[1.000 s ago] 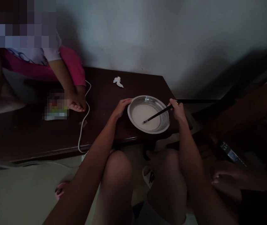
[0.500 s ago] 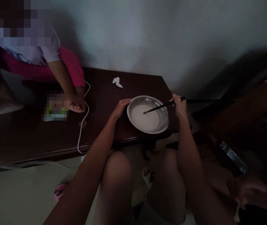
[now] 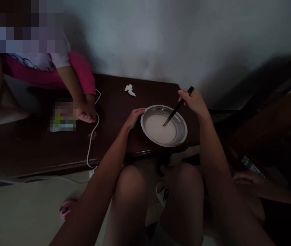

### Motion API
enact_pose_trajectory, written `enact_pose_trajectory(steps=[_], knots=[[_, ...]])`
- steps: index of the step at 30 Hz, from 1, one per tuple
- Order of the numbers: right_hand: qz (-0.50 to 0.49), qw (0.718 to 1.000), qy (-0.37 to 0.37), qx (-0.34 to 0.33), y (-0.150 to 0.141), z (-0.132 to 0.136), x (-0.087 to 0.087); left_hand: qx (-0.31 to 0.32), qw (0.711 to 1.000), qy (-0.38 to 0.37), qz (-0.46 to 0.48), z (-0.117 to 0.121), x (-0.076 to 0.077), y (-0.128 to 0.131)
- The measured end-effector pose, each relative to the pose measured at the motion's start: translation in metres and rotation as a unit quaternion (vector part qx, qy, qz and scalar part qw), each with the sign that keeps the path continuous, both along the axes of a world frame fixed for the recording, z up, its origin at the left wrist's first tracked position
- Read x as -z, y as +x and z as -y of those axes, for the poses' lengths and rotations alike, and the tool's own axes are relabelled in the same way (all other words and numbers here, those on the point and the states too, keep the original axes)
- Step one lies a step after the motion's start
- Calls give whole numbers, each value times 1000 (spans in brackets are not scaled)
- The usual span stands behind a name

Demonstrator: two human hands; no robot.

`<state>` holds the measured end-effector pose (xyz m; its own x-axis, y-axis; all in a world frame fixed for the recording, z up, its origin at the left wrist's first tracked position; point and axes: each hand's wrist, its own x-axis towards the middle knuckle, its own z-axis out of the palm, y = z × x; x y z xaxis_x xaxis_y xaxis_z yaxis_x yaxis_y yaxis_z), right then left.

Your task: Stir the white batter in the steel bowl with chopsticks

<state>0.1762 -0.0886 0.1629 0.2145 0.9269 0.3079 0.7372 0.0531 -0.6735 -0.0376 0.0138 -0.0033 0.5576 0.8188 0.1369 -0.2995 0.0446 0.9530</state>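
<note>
A shiny metal bowl point(image 3: 183, 131) holding a milky white liquid point(image 3: 159, 131) stands near the front edge of the dark wooden bench point(image 3: 114, 136). My left hand point(image 3: 134, 118) is at the bowl's left side, its fingers along the rim and its thumb lower on the outside. Above the right rim, my right hand point(image 3: 192, 99) is closed round the upper part of black chopsticks point(image 3: 174, 111). They slant down to the left, their tips in the liquid. Whether they are one stick or a pair is hard to make out.
Crumpled white tissue point(image 3: 130, 90) lies behind the bowl. A white cable point(image 3: 91, 140) crosses the bench on the left. Another person point(image 3: 81, 75) sits there beside a blurred packet point(image 3: 63, 118). Another person's hand point(image 3: 246, 177) shows at lower right, near a dark shiny object point(image 3: 254, 167).
My right hand has moved up and slightly left, and the chopsticks stand steeper, their tips farther right in the liquid. My left hand stays at the rim. The other person's hand at lower right has moved up.
</note>
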Motion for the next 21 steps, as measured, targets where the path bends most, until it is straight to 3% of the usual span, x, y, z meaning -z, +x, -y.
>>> enact_pose_trajectory(steps=[6, 11, 14, 19, 21], knots=[[29, 998, -11, -56, -11, -12, 0, -8, 1000, 7, -16, 1, -2, 0], [48, 999, -15, -7, -7, -21, 7, -9, 1000, 14, -6, 3, -2, 1], [56, 996, -49, -41, -9, -19, 8, -3, 1000, 10, -5, 3, -1, 1], [56, 998, 14, -14, -9, -18, 5, -10, 1000, -4, -2, 3, -1, 1], [52, 999, 0, -9, -6, -16, 6, -10, 1000, -9, -1, 3, -2, 1]])
